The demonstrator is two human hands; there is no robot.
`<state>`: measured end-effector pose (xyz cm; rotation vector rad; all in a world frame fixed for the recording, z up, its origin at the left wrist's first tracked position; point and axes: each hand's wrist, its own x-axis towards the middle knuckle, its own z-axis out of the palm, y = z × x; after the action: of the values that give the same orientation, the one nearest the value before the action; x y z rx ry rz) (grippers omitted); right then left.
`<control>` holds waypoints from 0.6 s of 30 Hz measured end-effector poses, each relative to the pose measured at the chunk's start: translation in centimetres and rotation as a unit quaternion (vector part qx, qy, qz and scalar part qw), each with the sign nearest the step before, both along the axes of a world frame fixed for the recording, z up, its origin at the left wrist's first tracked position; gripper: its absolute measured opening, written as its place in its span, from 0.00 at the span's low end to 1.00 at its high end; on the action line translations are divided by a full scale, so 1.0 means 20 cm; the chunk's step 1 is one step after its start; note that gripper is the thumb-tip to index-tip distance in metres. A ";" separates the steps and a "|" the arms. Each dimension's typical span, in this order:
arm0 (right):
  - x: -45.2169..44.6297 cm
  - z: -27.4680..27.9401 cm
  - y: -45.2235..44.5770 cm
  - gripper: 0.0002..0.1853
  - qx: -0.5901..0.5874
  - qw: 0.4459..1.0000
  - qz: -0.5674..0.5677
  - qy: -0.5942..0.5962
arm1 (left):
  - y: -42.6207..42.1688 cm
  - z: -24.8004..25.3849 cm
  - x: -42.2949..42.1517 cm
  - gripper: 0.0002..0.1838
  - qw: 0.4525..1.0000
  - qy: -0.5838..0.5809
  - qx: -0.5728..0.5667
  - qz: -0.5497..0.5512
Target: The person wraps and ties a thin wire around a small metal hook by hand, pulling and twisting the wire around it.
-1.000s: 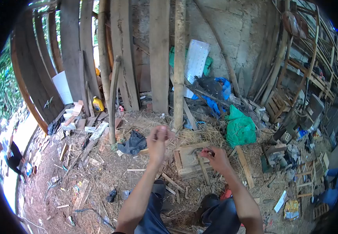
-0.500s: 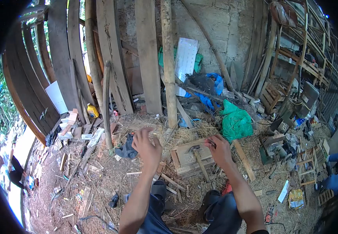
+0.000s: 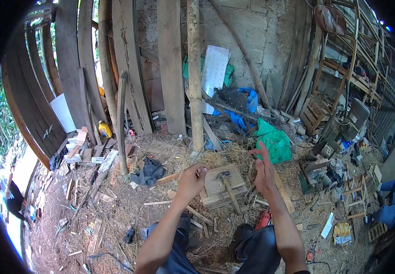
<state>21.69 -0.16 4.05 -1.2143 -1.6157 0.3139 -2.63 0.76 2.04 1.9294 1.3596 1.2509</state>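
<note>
My left hand (image 3: pixel 192 184) is raised at the left edge of a low wooden block (image 3: pixel 215 185), fingers curled into a pinch. Whatever lies between those fingertips is too small to name. On the block rests a hammer (image 3: pixel 229 191), its head on the top face and its wooden handle slanting down toward my feet; neither hand touches it. To the right of the block, my right hand (image 3: pixel 265 176) is held up with fingers stretched out and nothing visible in it. Behind its fingers lies a green plastic sack (image 3: pixel 277 145).
A black plastic bag (image 3: pixel 148 172) lies left of the block, and a red object (image 3: pixel 263 219) sits by my right foot. Wood scraps and straw litter the ground. A wooden post (image 3: pixel 195 82) stands ahead. People are partly visible at both far edges.
My left hand has gone from spread fingers to a pinch, moving right and down toward the block. My right hand has moved right, off the block's corner, and its fingers have straightened.
</note>
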 end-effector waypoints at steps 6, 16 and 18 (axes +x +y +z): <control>0.02 -0.09 0.08 0.15 0.093 0.990 -0.078 0.064 | 0.00 0.00 0.00 0.08 0.997 -0.071 -0.038 0.005; -0.19 -0.01 -0.02 0.14 -0.238 0.876 0.269 0.322 | -0.06 0.00 0.13 0.09 0.986 -0.115 -0.036 -0.111; -0.18 -0.05 0.01 0.14 -0.251 0.873 0.283 0.307 | -0.08 -0.01 0.15 0.09 0.988 -0.093 -0.015 -0.121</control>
<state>18.02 0.01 2.99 -0.8282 -1.3046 1.4207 0.28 -0.76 1.93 1.8426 1.0121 1.2474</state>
